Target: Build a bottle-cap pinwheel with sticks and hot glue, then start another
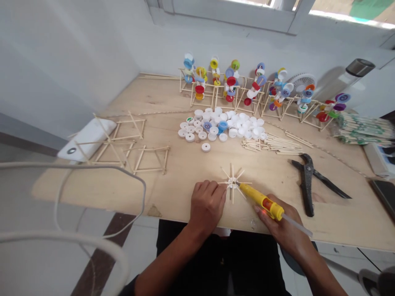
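My right hand (285, 224) is wrapped round a yellow hot glue gun (262, 201) with a clear glue stick (298, 225) poking out of its back. The nozzle points at the hub of a small wheel (232, 182), a white bottle cap with thin wooden sticks fanning out all round. On the wheel's left side my left hand (207, 205) is closed, its fingertips at one of the sticks. Its grip is partly hidden behind the knuckles. The wheel lies on or just above the wooden table (179, 189); I cannot tell which.
Beyond the wheel lie a heap of bottle caps (219, 123) and loose sticks (274, 144). Black pliers (308, 181) rest at right. Stick frames (151, 160) and a white power bank-like block (86, 139) are at left, near a looping cable (144, 193). Colourful cap wheels (231, 82) line the back.
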`<state>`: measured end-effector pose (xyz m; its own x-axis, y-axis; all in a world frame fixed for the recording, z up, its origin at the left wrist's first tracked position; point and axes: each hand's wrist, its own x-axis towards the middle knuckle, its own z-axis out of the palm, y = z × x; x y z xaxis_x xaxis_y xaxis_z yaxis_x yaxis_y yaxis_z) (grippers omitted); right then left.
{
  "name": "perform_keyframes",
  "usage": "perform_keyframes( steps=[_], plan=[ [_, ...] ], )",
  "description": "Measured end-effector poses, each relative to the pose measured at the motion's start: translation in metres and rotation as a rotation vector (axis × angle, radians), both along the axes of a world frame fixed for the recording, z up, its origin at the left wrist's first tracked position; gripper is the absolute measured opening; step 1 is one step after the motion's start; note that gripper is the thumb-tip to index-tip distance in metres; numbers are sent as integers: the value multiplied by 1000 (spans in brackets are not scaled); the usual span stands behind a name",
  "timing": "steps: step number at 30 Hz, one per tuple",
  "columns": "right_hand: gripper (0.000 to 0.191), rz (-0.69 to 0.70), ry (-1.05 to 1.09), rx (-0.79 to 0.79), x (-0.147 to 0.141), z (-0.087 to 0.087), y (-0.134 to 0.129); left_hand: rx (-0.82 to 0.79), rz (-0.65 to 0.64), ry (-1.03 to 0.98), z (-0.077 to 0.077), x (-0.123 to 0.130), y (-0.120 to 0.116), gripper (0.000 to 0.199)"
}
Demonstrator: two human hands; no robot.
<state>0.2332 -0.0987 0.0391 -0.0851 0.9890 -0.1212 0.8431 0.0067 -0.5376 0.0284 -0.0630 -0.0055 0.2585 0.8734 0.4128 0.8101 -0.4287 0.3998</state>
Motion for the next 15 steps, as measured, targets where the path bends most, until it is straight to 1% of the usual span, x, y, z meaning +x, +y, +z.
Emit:
perform_keyframes(
  steps=[5,11,15],
  plan=[
    [29,11,-5,21,0,-1,-3,-4,-5,-6,-1,0,-1,19],
    [33,1,3,6,0,1,-5,-18,-11,-16,-1,0,-1,18],
    [31,-2,6,5,-1,0,-6,-6,-10,-15,-1,0,-1,18]
  ],
)
